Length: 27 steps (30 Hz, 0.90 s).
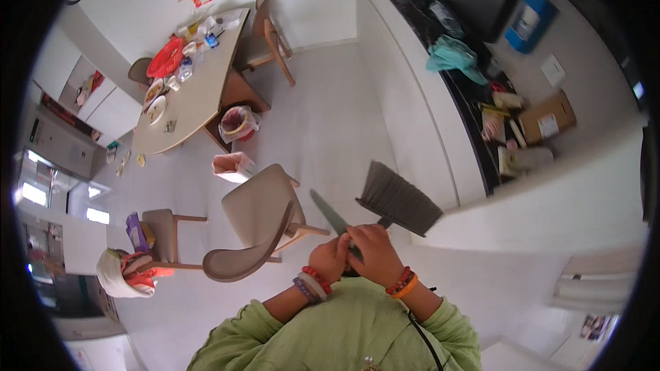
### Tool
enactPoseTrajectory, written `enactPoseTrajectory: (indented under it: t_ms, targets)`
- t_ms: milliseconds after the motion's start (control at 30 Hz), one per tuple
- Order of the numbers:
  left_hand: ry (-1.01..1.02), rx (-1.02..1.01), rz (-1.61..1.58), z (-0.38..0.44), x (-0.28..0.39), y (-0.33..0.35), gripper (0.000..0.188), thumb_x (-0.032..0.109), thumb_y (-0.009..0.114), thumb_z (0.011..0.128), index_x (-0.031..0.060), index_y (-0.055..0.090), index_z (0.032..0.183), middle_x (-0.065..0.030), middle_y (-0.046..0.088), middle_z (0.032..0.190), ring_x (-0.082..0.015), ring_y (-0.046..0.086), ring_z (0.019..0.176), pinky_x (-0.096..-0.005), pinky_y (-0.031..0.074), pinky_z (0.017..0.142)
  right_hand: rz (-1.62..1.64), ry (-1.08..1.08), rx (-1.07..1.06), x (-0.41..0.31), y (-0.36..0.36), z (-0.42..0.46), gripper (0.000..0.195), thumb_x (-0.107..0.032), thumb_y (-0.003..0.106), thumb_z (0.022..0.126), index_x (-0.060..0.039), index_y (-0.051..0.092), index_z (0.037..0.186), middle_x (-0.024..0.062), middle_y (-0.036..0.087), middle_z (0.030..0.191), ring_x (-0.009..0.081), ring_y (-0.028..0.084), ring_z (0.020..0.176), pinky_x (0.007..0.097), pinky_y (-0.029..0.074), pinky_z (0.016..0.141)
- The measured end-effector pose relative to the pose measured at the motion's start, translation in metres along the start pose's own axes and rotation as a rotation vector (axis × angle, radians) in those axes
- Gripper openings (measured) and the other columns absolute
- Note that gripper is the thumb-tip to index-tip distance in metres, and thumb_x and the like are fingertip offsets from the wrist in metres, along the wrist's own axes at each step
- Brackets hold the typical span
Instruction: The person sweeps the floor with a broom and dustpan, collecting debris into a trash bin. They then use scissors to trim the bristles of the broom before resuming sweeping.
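Observation:
A broom head with grey bristles (399,197) is raised bristles-up in front of me, right of centre. Its dark neck runs down behind my right hand (375,253), whose fingers are bent around it. To the left of the bristles, a narrow grey-green plate (329,212) slants up and away; it may be a dustpan seen edge-on. My left hand (330,257) pinches its lower part, and the fingers of my right hand also touch it. Both hands meet close to my chest, so they hide most of the grip area and the handles.
A chair (263,206) stands just left of my hands; another chair (159,234) bears a purple box. Beyond are a white bin (241,174), a lined waste bin (234,126) and a cluttered table (198,108). A dark counter (466,105) with a teal cloth (454,56) runs along the right.

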<state>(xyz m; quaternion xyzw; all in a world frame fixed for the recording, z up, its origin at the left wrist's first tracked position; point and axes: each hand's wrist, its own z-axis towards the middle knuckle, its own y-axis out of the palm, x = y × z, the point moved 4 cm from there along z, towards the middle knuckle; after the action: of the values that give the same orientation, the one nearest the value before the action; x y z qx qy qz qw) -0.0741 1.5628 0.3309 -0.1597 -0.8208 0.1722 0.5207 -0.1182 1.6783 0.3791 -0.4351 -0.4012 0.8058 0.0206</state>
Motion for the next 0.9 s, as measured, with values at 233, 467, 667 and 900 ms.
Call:
enactPoseTrajectory:
  t_ms: [233, 467, 667, 900]
  targets:
    - [-0.128, 0.373, -0.185, 0.08, 0.049, -0.048, 0.053, 0.039, 0.025, 0.092, -0.0001, 0.056, 0.075, -0.0094, 0.056, 0.054, -0.0196, 0.055, 0.041, -0.0308, 0.045, 0.04, 0.283, -0.279, -0.23, 0.064, 0.003, 0.133, 0.047, -0.014, 0.061, 0.069, 0.0007, 0.046, 0.111, 0.0103, 0.053, 0.092, 0.0272, 0.049, 0.087, 0.0379, 0.037, 0.077]
    - [-0.233, 0.5, -0.685, 0.206, 0.048, -0.107, 0.049, 0.04, 0.024, 0.092, 0.0003, 0.053, 0.092, -0.0112, 0.059, 0.069, -0.0167, 0.055, 0.044, -0.0277, 0.043, 0.035, 0.233, -0.41, -0.147, 0.113, 0.029, 0.268, 0.044, -0.011, 0.06, 0.069, 0.0, 0.047, 0.11, 0.0097, 0.053, 0.088, 0.0257, 0.05, 0.083, 0.0363, 0.04, 0.076]
    - [-0.178, 0.281, -0.831, 0.354, 0.056, -0.179, 0.049, 0.043, 0.025, 0.091, -0.0003, 0.048, 0.092, -0.0118, 0.055, 0.065, -0.0206, 0.055, 0.043, -0.0264, 0.045, 0.033, 0.185, -0.318, -0.157, 0.17, 0.03, 0.408, 0.037, -0.005, 0.057, 0.07, -0.0019, 0.048, 0.106, 0.0116, 0.052, 0.091, 0.0271, 0.05, 0.086, 0.036, 0.042, 0.076]
    - [-0.01, 0.09, -0.841, 0.501, 0.101, -0.229, 0.034, 0.036, 0.031, 0.091, 0.0045, 0.044, 0.099, -0.0079, 0.052, 0.064, -0.0161, 0.05, 0.038, -0.0242, 0.042, 0.03, 0.212, -0.205, -0.068, 0.24, 0.003, 0.531, 0.036, -0.003, 0.057, 0.068, -0.0035, 0.048, 0.103, 0.0103, 0.051, 0.094, 0.0275, 0.049, 0.091, 0.0367, 0.041, 0.081]
